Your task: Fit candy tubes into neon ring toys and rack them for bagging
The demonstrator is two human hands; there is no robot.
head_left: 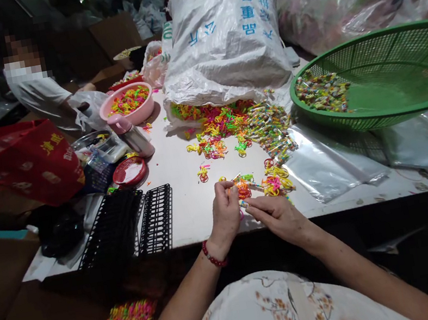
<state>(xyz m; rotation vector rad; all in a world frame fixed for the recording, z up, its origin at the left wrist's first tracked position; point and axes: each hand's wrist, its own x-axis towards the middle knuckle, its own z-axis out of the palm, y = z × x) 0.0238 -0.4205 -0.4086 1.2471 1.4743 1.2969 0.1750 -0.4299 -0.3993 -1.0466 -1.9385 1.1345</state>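
Over the table's front edge, my left hand (224, 213) and my right hand (278, 217) meet with fingers pinched. My right fingertips grip a small multicoloured patterned tube (244, 204). What my left thumb and fingers pinch beside it is too small to make out. Just behind my fingertips lie orange-red plastic loops (244, 189). To the right, next to my right hand, is a small cluster of yellow and pink plastic pieces (276, 182). A pile of patterned tubes in clear wrap (270, 128) lies farther back, beside a heap of bright plastic pieces (226, 122).
A large white woven sack (220, 32) stands behind the heap. At right are a green basket (396, 114) and clear plastic bags (331, 167). Black plastic racks (156, 220), a red basket (129, 172), a thermos (133, 135) and a pink basin (147, 108) sit left. A person (41, 96) is beyond.
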